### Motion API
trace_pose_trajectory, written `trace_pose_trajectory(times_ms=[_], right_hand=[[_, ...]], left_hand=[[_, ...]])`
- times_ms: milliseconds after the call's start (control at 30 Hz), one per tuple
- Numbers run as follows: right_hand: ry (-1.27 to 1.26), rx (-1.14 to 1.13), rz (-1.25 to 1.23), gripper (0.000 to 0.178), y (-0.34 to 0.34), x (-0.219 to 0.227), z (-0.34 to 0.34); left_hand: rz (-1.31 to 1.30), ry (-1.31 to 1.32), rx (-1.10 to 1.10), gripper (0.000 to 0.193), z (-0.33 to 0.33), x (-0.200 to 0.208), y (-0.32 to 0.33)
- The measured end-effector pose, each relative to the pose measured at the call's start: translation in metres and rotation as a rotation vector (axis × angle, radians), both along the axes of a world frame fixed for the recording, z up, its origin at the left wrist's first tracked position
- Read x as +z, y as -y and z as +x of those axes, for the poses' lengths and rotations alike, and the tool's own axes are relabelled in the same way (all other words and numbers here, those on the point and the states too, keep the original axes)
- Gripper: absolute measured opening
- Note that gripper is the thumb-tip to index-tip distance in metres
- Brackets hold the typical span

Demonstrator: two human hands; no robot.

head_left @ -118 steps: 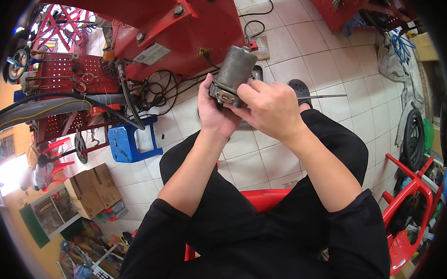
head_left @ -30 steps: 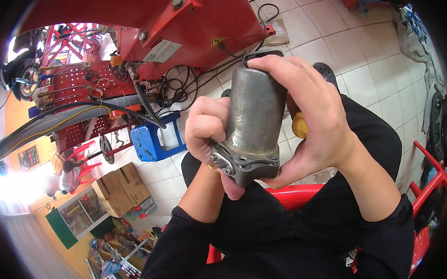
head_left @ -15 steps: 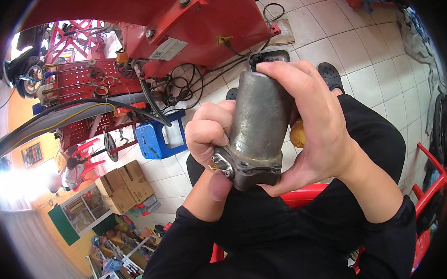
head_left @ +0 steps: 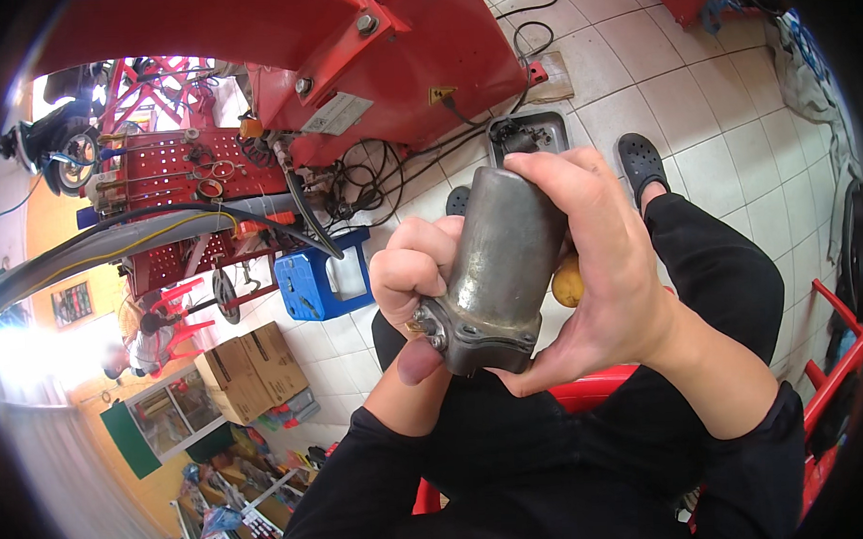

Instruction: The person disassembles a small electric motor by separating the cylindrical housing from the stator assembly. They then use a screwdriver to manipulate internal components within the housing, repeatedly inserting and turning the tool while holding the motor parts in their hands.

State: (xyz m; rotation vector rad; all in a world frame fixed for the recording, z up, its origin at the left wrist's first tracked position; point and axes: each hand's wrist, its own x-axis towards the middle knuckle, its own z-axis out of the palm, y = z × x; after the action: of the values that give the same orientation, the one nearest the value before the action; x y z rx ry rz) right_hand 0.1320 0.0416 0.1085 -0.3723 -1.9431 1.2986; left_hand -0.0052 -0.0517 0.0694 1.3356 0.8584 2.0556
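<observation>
A dull grey metal cylindrical motor (head_left: 502, 248), its lower end a flanged cap, is held up tilted over my lap. At the cap's left corner small bolts and a brass-coloured terminal stick out. My left hand (head_left: 413, 270) closes on its left side, fingers curled and thumb below beside the terminal. From the right, my right hand (head_left: 607, 249) spans it lengthwise, fingertips over the top end and thumb under the cap. Behind my right hand, partly hidden, shows a round yellow thing (head_left: 567, 282).
Beyond the motor a grey tray (head_left: 562, 132) with dark parts sits on the tiled floor. Ahead stands a large red machine (head_left: 424, 61) with loose black cables. Left are a blue box (head_left: 299, 284) and cardboard boxes (head_left: 250, 371). I sit on a red chair (head_left: 593, 389).
My hands and the motor sit slightly lower in view, with more of the tray showing beyond. The surroundings have shifted a little down and right. Both hands keep their hold.
</observation>
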Motion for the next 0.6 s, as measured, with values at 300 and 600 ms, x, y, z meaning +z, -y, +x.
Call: trace_pose_trajectory(times_ms=[300, 600], right_hand=[[-0.056, 0.004, 0.027, 0.097, -0.004, -0.003, 0.002], [0.007, -0.009, -0.078, 0.092, -0.006, -0.004, -0.003]], left_hand=[[-0.039, 0.006, -0.007, 0.066, 0.002, 0.008, -0.002], [-0.105, -0.022, 0.061, 0.066, -0.008, 0.000, -0.004]])
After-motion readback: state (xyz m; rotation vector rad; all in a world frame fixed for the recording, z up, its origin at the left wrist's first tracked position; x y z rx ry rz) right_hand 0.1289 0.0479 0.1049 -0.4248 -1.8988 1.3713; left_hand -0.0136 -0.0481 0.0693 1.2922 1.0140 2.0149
